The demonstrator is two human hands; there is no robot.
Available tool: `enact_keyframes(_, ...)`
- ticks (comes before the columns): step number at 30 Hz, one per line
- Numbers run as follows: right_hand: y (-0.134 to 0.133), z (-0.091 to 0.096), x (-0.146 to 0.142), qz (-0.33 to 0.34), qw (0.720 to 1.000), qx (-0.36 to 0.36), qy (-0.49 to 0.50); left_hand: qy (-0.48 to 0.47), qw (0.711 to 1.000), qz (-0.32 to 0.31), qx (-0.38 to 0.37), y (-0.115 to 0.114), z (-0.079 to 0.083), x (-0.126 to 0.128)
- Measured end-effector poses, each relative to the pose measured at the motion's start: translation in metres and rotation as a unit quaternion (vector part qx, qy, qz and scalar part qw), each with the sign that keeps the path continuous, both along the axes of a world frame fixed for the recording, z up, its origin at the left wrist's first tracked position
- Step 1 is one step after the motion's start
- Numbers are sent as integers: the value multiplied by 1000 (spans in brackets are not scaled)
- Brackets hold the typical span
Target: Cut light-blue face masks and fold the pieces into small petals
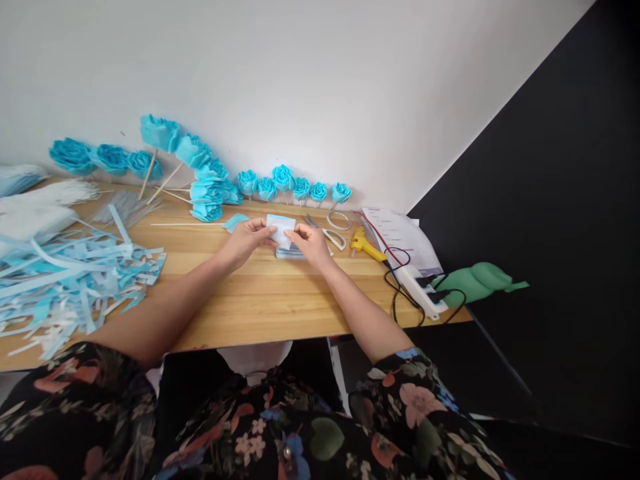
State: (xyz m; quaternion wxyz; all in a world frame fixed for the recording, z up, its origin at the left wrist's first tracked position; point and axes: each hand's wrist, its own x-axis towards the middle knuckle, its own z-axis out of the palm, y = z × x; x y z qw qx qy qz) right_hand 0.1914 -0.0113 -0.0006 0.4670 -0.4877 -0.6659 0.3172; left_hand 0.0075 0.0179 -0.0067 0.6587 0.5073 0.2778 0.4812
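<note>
My left hand [249, 238] and my right hand [309, 241] meet over the wooden table [260, 300], both pinching a small pale blue paper piece [280, 228] by its left and right edges. Under it lies a thin stack of similar paper pieces [290, 253]. A loose blue paper scrap [235, 221] lies just behind my left hand. Scissors [327, 233] lie right behind my right hand.
Several blue paper roses [293, 185] on sticks lean along the wall, more at the left [110, 159]. A heap of blue and white paper strips [70, 273] covers the table's left. A yellow glue gun [367, 245], power strip [420, 290], papers [400, 233] and a green object [475, 280] sit right.
</note>
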Motion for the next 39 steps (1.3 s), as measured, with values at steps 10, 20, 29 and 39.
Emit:
enact_keyframes(10,1,-2,0,2,1000,13,-15,12,1000,-17,10,-5,6,1)
enact_keyframes(20,17,14,35,-96,993,61,-23,36,998,43,-20,1,0,-1)
enact_keyframes(29,11,24,90,-198,885,-87,-413,-31,994,86,-65,6,3,-4)
enact_keyframes(39,11,3,79,-197,899,-59,-386,-51,993,90,-52,7,9,-6)
